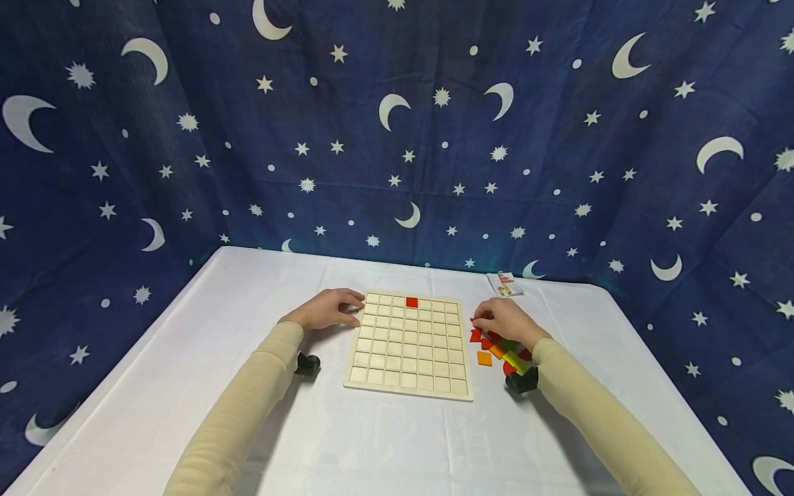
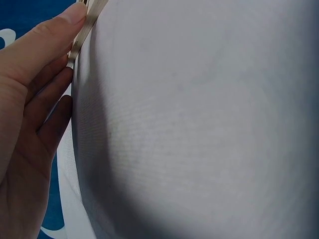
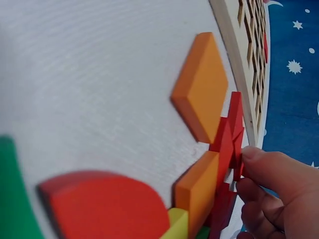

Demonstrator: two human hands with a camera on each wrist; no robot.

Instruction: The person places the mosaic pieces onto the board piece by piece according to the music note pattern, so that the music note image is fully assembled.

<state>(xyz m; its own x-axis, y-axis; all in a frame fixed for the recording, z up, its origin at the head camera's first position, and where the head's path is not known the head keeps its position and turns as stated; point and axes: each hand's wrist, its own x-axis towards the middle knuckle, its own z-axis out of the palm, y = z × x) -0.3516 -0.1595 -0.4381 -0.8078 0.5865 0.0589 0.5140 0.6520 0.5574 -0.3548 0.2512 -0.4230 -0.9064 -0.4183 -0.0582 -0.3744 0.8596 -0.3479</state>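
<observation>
A light wooden grid board (image 1: 397, 342) lies flat on the table, with one red square (image 1: 412, 302) set in its top row. My left hand (image 1: 325, 308) is at the board's upper left side, thumb and fingers touching the edge. Beyond the right side, my right hand (image 1: 505, 319) reaches down over a cluster of coloured blocks. Its thumb and fingers pinch a small red block (image 3: 239, 167), partly hidden by the fingertips. Close by are other red blocks (image 1: 475, 335), an orange square (image 1: 484, 358) and a yellow block (image 1: 515, 362).
A printed card (image 1: 505, 284) lies at the back right of the white table (image 1: 372, 448). Near the right wrist are a rounded red block (image 3: 109, 206) and a green one (image 3: 17, 194). A dark blue curtain (image 1: 347, 145) with moons and stars surrounds the table's back and sides.
</observation>
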